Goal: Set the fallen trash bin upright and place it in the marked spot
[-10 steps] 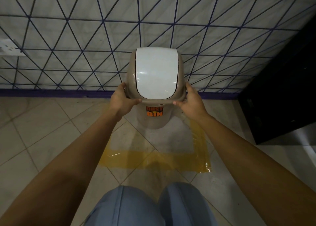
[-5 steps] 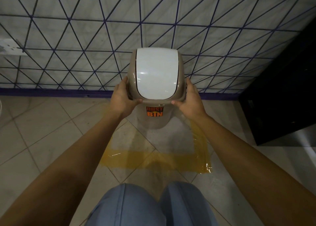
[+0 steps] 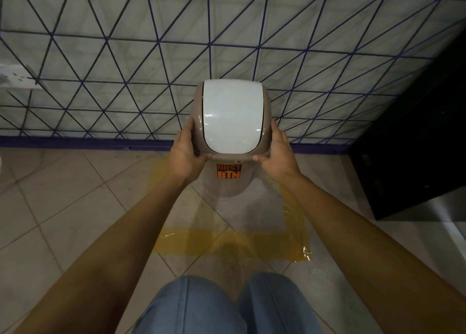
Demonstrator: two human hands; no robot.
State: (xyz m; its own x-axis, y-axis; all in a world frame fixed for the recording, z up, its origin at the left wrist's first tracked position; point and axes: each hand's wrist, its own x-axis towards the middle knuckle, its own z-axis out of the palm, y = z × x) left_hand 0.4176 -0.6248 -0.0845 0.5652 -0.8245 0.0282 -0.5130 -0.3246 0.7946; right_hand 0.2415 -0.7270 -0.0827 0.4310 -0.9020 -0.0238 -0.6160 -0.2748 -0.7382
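Trash bin upright, beige body, white swing lid, orange "DUST BIN" sticker facing the person. Left hand clasps the lid rim's left side, right hand the right side; both closed on the bin, thumbs on the front edge. Bin base sits inside the yellow tape square on the tiled floor, toward its far edge near the wall; can't tell whether the base touches the floor. Dark cabinet well off to the right. Person's knees in blue jeans at the near edge of the square.
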